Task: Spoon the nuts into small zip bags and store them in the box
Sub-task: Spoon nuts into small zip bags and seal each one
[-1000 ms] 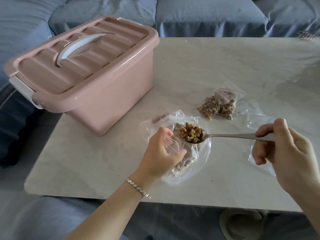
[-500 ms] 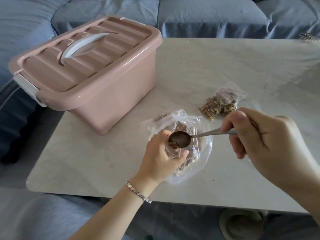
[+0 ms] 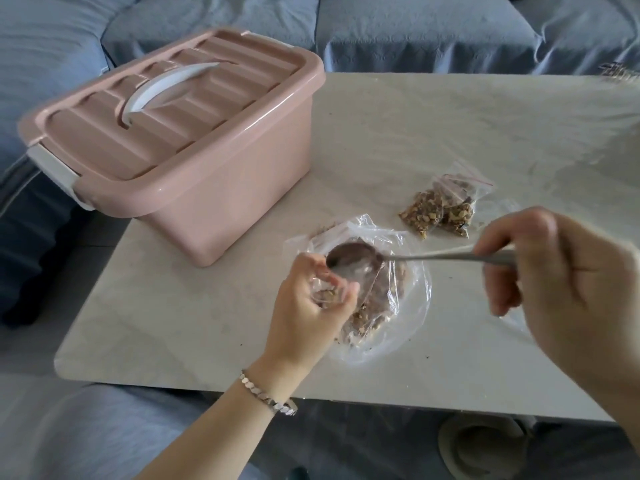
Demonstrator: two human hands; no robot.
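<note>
A pink plastic storage box [image 3: 207, 188] with a white handle and white latches stands on the pale stone-look table [image 3: 450, 126], its lid closed. Just in front of the box's near right corner lies a large clear plastic bag [image 3: 412, 306] holding a heap of chopped brown nuts [image 3: 372, 311]. Over that bag, the left hand [image 3: 308, 317] curls its fingers and thumb round a small clear zip bag [image 3: 327, 294], mouth up, with a few nuts at its bottom. The right hand [image 3: 561, 282], farther right of the box, has its fingers clamped on the handle of a silver metal spoon [image 3: 353, 259]. The spoon's bowl looks empty and hangs at the small bag's mouth. Two filled small zip bags [image 3: 440, 211] with red seal lines lie together on the table right of the box, apart from it. A silver link bracelet [image 3: 268, 398] circles the left wrist. A blue sofa [image 3: 415, 29] stands behind the box.
</note>
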